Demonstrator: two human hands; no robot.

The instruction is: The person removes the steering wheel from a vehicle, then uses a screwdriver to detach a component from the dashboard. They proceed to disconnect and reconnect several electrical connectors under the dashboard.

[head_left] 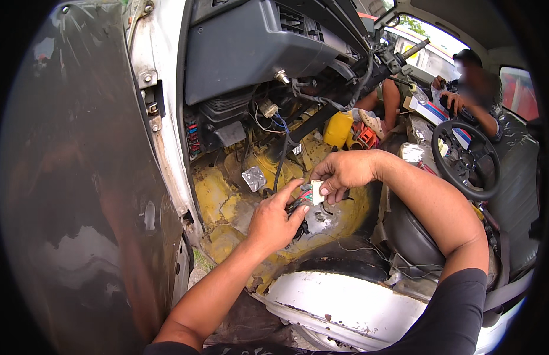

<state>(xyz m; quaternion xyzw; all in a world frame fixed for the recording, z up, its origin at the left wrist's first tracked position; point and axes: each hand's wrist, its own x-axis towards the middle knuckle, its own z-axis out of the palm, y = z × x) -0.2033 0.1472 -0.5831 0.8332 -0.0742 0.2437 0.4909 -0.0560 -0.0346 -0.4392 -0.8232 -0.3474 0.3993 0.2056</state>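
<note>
A small white wire connector (315, 194) sits between my hands, above the yellow-painted cab floor. My right hand (348, 173) reaches over from the right and pinches it between thumb and fingers. From its left side run thin coloured wires (306, 195), red and green among them. My left hand (275, 218) is closed around these wires beside the connector, thumb and forefinger toward it. A dark cable (280, 164) hangs from under the dashboard toward my left hand. Higher up, another pale connector (267, 109) with blue wires dangles below the steering column.
The dark door panel (79, 177) stands at the left. Above my hands are the grey dashboard (245, 59) and bare steering column (345, 100). A yellow jug (337, 129) stands on the far floor. The removed steering wheel (465, 160) rests near the seat; another person (475, 89) sits beyond.
</note>
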